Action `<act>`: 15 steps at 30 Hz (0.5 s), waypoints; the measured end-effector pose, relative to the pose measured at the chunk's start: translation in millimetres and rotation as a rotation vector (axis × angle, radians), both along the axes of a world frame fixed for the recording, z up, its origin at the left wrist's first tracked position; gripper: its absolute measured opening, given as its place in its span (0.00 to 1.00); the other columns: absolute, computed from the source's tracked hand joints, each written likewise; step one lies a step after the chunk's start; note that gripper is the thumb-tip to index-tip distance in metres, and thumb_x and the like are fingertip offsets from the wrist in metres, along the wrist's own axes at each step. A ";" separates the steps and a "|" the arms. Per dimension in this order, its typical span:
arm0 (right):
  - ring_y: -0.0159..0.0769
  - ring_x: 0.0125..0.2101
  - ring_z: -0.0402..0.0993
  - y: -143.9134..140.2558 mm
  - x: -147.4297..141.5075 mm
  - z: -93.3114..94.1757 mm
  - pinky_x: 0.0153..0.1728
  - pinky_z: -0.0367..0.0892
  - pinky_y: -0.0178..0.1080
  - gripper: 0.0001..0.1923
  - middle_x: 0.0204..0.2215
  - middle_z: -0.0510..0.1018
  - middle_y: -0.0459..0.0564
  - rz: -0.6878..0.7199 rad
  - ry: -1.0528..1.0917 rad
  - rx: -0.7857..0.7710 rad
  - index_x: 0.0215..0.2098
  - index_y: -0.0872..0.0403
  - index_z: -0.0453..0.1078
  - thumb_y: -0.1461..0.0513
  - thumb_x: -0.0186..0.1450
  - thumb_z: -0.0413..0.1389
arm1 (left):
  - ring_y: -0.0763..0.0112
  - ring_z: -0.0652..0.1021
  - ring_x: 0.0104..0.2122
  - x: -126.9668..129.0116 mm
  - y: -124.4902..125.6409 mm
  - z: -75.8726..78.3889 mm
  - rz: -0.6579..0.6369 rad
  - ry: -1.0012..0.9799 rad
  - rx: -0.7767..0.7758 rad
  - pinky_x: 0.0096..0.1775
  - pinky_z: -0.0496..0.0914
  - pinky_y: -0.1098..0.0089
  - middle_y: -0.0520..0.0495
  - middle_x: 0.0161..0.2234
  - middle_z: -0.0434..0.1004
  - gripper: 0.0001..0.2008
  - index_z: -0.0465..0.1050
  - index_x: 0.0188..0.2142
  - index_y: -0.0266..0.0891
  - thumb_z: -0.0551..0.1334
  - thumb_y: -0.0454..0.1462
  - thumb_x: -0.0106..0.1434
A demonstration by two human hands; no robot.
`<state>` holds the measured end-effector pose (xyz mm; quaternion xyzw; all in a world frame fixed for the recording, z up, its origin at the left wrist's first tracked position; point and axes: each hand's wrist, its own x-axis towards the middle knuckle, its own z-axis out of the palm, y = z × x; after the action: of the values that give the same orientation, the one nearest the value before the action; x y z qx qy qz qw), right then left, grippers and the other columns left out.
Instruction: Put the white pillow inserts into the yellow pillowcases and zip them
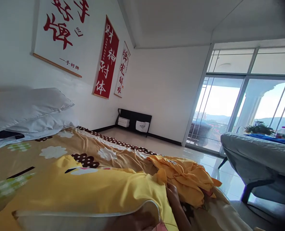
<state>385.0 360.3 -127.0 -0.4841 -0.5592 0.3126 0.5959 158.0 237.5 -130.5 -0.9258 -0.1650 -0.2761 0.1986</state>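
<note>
One hand (173,195) shows at the bottom of the view, reaching up along the edge of the bed; which hand it is cannot be told, and no second hand is in sight. Its fingers (172,189) press into the crumpled orange-yellow cloth garment (183,175), which lies bunched just beyond and to the right of the fingertips; how far the hand is closed, and whether it truly grips the cloth, cannot be made out. Left of the hand, a bright yellow cushion with white piping (89,192) rests on the tan quilt printed with white flowers and brown dotted patches (60,147). Far beyond it to the left lie two white pillows (26,112). To the right of the hand, well apart, stands a grey upholstered chair (260,157).
</note>
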 end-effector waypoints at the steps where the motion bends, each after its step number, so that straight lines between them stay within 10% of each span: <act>1: 0.32 0.16 0.64 -1.8 6.5 0.4 0.18 0.60 0.34 0.22 0.11 0.65 0.42 0.004 0.031 -0.013 0.16 0.56 0.65 0.47 0.45 0.62 | 0.77 0.75 0.45 -2.7 -10.2 6.4 -0.004 -0.045 0.017 0.49 0.65 0.79 0.52 0.45 0.78 0.16 0.65 0.55 0.39 0.50 0.36 0.70; 6: 0.28 0.16 0.62 -3.0 24.5 10.4 0.18 0.57 0.31 0.18 0.13 0.68 0.41 -0.029 0.210 -0.072 0.18 0.55 0.65 0.50 0.45 0.63 | 0.68 0.74 0.42 -19.0 -44.6 52.0 0.275 -0.165 0.191 0.47 0.64 0.69 0.48 0.43 0.76 0.13 0.69 0.49 0.43 0.55 0.40 0.66; 10: 0.30 0.17 0.65 -3.1 24.3 12.3 0.19 0.59 0.32 0.19 0.17 0.72 0.44 0.069 0.327 -0.129 0.24 0.55 0.69 0.50 0.43 0.65 | 0.63 0.74 0.37 -30.9 -43.2 76.6 0.656 0.119 -0.047 0.41 0.64 0.64 0.44 0.35 0.76 0.07 0.73 0.37 0.38 0.56 0.34 0.63; 15: 0.35 0.20 0.70 -0.5 24.4 10.3 0.21 0.64 0.35 0.23 0.20 0.76 0.47 0.171 0.429 -0.180 0.26 0.56 0.70 0.50 0.39 0.67 | 0.68 0.72 0.25 -62.5 -64.8 74.6 0.470 0.431 -0.153 0.30 0.60 0.68 0.51 0.27 0.74 0.06 0.70 0.31 0.40 0.61 0.28 0.58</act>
<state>409.4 359.7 -116.7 -0.4089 -0.4289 0.5058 0.6270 95.5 172.7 -55.9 -0.9118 -0.3485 -0.0071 0.2171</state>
